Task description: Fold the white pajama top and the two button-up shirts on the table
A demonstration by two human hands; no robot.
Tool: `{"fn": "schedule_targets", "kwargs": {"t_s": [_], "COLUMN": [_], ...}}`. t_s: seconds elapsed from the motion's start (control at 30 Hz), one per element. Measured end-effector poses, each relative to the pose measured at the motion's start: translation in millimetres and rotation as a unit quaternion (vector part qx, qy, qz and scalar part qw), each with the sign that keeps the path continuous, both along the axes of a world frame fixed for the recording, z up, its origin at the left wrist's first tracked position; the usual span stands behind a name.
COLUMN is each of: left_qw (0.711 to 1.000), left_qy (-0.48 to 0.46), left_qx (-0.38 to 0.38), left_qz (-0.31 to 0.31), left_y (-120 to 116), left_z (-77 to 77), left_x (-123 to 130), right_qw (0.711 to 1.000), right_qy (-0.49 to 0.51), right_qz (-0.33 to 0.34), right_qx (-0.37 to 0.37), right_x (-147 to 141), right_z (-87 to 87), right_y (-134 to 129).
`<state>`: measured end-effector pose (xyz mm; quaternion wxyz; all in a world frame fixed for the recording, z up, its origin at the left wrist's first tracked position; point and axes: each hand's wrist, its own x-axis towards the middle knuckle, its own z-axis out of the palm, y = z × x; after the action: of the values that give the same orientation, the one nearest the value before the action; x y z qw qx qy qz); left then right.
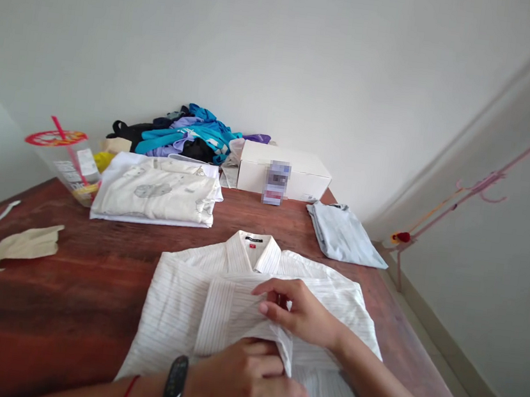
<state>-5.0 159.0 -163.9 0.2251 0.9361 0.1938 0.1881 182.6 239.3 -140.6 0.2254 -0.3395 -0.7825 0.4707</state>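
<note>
A white striped shirt (170, 296) lies on the wooden table, its collar pointing away from me and a sleeve with its cuff folded across the chest. My left hand (243, 379), with a black band on the wrist, reaches across the shirt front; some of its fingers go under the lifted edge of the folded sleeve, and the thumb side is partly hidden. Just beyond it my right hand (297, 309) rests over the sleeve, fingers bent and apart, with nothing seen gripped in it.
Folded light clothes (159, 192) and a plastic cup (73, 165) stand at the back left, before a heap of coloured clothes (195, 135). A white box (253, 171) is behind. Folded grey-blue cloth (347, 234) lies right; brown paper (22, 249) lies left.
</note>
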Motion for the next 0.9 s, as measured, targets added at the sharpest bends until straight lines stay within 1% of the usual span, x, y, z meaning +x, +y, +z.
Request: {"fn": "schedule_targets", "kwargs": {"t_s": [0.1,0.2,0.27,0.37,0.43,0.5,0.53,0.6,0.67,0.73,0.9], "left_qw": [0.999,0.999,0.998,0.990,0.980,0.955,0.934,0.880,0.833,0.804,0.763], "left_qy": [-0.025,-0.019,-0.044,-0.115,-0.147,-0.168,-0.179,-0.194,-0.205,-0.215,-0.263], "left_qx": [-0.014,-0.015,-0.031,-0.074,-0.134,-0.241,-0.303,-0.423,-0.504,-0.545,-0.586], "left_qz": [-0.015,-0.029,-0.040,-0.039,-0.015,0.031,0.056,0.092,0.102,0.103,0.072], "left_y": [6,5,3,-1,-3,-5,-7,-9,-9,-8,-2], "left_z": [-2.7,-5.8,-7.4,-3.2,4.2,12.0,14.8,17.2,16.1,13.9,13.5], "left_x": [-5,-6,-5,-4,-3,-2,-1,-1,0,0,0], "right_qw": [1.000,1.000,0.999,0.996,0.995,0.993,0.993,0.992,0.992,0.991,0.988], "right_qy": [0.002,-0.025,-0.050,-0.081,-0.098,-0.109,-0.112,-0.114,-0.114,-0.114,-0.116], "right_qz": [-0.003,0.004,0.006,0.004,0.000,-0.004,-0.006,-0.004,-0.001,-0.001,-0.006], "right_qx": [-0.017,-0.002,0.013,0.026,0.033,0.038,0.039,0.045,0.056,0.071,0.101], "right_x": [2,3,4,6,8,10,11,12,12,12,11], "right_z": [-9.4,-10.2,-9.1,-8.0,-8.1,-8.1,-8.0,-7.5,-7.0,-6.7,-6.4], "right_y": [1,0,0,2,3,5,5,6,6,6,4]}}
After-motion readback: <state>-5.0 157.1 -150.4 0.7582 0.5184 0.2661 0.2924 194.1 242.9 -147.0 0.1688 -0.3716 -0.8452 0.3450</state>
